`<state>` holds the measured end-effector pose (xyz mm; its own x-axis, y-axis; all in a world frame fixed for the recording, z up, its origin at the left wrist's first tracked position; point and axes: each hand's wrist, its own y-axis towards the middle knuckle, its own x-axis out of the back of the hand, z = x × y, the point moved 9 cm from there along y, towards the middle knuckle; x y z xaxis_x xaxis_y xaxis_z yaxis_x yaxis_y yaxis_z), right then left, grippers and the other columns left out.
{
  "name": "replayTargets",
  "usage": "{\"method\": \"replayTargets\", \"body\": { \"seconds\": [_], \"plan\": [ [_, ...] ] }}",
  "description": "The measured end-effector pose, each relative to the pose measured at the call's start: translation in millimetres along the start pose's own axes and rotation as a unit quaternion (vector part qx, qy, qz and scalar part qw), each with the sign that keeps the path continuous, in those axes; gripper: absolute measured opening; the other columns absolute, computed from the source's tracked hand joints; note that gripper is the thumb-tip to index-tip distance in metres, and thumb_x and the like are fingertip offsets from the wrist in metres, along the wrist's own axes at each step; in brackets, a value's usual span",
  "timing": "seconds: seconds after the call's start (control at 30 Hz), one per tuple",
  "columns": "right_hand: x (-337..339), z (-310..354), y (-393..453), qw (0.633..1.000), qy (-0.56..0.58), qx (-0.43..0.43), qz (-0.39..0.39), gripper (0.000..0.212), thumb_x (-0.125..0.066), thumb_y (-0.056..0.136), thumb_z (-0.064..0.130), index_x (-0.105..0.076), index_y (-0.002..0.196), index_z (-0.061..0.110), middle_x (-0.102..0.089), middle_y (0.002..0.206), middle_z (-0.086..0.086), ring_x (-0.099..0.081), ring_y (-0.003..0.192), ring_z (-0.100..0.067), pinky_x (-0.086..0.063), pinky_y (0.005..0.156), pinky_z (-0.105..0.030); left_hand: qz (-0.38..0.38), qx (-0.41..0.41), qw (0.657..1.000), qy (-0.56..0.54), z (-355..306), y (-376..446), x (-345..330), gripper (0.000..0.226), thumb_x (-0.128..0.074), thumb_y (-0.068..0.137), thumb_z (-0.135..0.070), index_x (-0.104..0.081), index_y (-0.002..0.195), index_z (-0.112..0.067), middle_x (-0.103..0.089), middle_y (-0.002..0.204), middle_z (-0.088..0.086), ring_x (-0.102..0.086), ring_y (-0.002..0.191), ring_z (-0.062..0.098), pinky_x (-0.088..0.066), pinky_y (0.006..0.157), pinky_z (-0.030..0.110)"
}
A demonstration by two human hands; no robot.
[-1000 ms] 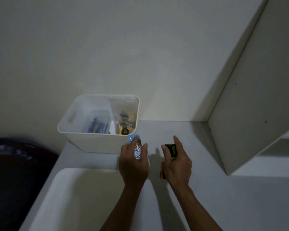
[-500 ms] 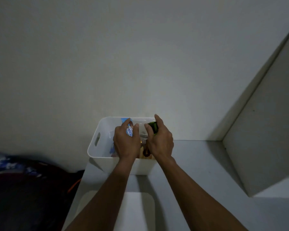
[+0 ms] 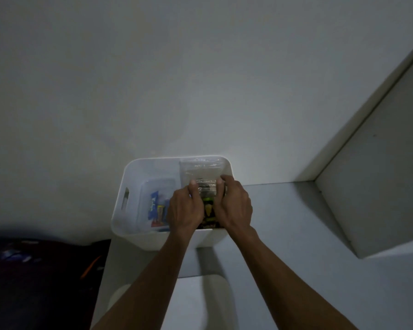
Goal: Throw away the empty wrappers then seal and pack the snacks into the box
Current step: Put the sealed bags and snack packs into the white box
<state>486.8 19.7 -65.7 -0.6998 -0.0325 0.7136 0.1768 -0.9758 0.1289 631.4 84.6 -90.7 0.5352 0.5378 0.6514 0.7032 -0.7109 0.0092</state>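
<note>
Head view: both hands, left hand (image 3: 184,208) and right hand (image 3: 234,206), are pinching a clear snack bag (image 3: 202,173) inside the white box (image 3: 129,225); packing looks nearly done.

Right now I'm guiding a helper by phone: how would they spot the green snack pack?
Find the white box against the wall on the grey counter. Both hands are inside its right half, left hand and right hand. Between them lies the green snack pack, dark green with a yellow mark, unlike the blue wrappers left of it.
</note>
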Motion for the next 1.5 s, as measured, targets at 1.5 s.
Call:
{"method": "replayTargets", "body": {
  "seconds": [1.5],
  "plan": [
    [-42.9, -184.8, -335.6, 0.956, 0.179, -0.22, 0.078, 0.066, -0.072, 0.087, 0.034, -0.042, 0.144, 0.016, -0.049, 0.145, -0.002, -0.045, 0.133, -0.021, -0.038, 0.111, -0.036, -0.005, 0.236, 0.967, 0.099, 303.2, -261.3, 89.3, 0.091, -0.072, 0.076, -0.057, -0.038, 0.146, -0.011, -0.042, 0.145, 0.021, -0.035, 0.134, 0.044, -0.035, 0.104, 0.058]
  ]
}}
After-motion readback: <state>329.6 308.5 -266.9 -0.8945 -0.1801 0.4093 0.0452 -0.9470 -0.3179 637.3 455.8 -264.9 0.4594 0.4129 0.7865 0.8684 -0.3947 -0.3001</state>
